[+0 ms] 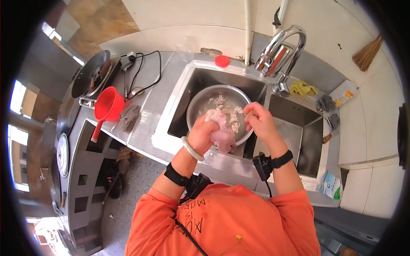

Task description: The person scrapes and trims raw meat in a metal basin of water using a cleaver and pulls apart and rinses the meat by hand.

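My left hand (200, 135) is closed around a soft, pale pink piece of raw meat (223, 135), held over the near side of a round metal basin (193, 100). What cut of meat it is, I cannot tell. My right hand (258, 121) hovers above the basin's right rim, fingers curled and pinched together. Anything between those fingertips is too small to make out. Whitish-pink scraps (234, 119) lie in the basin, several of them between my two hands. The basin sits in the left bowl of a steel double sink (175, 121).
A chrome faucet (294, 42) arches behind the sink. Along the back edge are a red lid (222, 61) and a yellow cloth (303, 88). On the left counter stand a red ladle (108, 104), a scouring pad (129, 118) and a black wok (87, 77). Steel scrubbers (326, 103) lie at right.
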{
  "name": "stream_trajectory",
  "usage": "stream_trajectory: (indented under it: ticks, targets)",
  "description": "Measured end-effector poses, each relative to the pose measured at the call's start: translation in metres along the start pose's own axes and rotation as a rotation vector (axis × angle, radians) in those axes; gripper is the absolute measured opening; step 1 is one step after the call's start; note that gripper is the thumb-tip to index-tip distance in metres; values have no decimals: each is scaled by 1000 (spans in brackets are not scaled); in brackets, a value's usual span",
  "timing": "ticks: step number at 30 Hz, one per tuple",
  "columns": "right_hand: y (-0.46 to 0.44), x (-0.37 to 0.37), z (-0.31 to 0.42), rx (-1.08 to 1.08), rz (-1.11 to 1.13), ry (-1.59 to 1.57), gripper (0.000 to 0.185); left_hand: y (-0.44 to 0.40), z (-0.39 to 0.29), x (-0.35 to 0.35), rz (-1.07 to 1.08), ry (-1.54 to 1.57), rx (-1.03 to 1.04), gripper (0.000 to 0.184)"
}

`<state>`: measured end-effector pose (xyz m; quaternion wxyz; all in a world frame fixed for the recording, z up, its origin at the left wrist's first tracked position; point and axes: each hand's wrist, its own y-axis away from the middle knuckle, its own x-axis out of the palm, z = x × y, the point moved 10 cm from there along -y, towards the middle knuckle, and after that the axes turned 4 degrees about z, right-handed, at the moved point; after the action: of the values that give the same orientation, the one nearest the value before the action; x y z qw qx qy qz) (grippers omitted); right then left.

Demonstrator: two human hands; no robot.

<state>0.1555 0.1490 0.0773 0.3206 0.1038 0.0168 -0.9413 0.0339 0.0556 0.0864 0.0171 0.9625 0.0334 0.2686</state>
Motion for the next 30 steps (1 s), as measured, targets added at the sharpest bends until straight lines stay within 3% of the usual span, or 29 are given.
stream_trajectory:
  ticks: [2, 5, 9, 11, 15, 18, 20, 21, 23, 25, 27, 29, 30]
  targets:
    - [7, 14, 25, -114, 160, -22, 13, 1, 2, 6, 6, 119, -14, 32]
    - [14, 24, 42, -176, 201, -33, 9, 0, 8, 7, -23, 215, -7, 32]
    - [19, 36, 45, -80, 252, -32, 10, -5, 12, 6, -22, 314, -5, 33]
    - [23, 32, 72, -389, 153, 92, 16, -9, 11, 7, -52, 245, 7, 33]
    - [8, 32, 61, -372, 192, 160, 15, -16, 20, -4, -89, 61, -55, 33]
    - [1, 30, 47, -316, 168, 148, 14, -21, 31, -8, -47, 100, -59, 33]
    - [-1, 23, 51, -444, 1, 385, 11, -28, 30, 0, 155, 346, 21, 33]
    - [-3, 21, 37, -435, -3, 382, 11, -27, 24, 6, 154, 347, 11, 33]
    - [-18, 3, -8, -157, -43, 401, 7, -26, 10, -8, -91, 404, 31, 32]
    - [-12, 5, -18, -94, 11, 268, 5, -26, 13, -19, -29, 481, 33, 33]
    - [-5, 25, 19, -38, 230, -131, 8, -31, 13, -21, -37, 512, 31, 33]
    - [-4, 35, 30, -108, 286, -107, 11, -34, 17, -23, -53, 481, 27, 33]
    - [-5, 35, 40, -263, 237, 39, 11, -36, 14, -23, -54, 395, 59, 33]
